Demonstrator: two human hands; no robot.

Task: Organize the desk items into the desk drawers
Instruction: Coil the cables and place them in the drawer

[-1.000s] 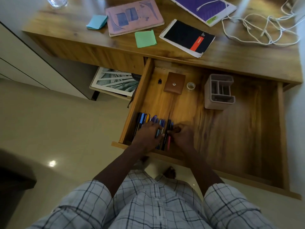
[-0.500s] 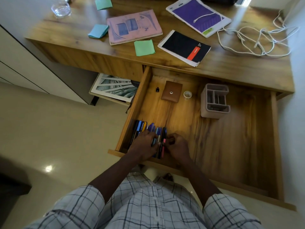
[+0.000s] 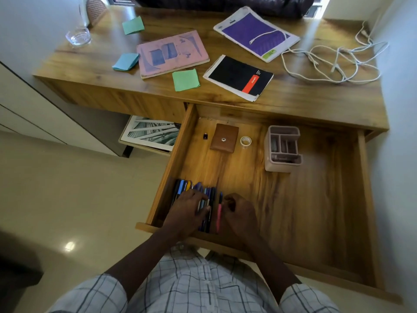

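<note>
Head view: a row of pens point(image 3: 182, 187) lies in the front left corner of the drawer point(image 3: 293, 211). The left hand point(image 3: 188, 213) rests flat on them, fingers relaxed. The right hand point(image 3: 240, 214) curls just beside a pink pen point(image 3: 218, 214) (whether it pinches it, I cannot tell).

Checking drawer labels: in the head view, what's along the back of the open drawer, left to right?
small black adapter → brown snap pouch → clear tape roll → pale compartment organizer
</note>
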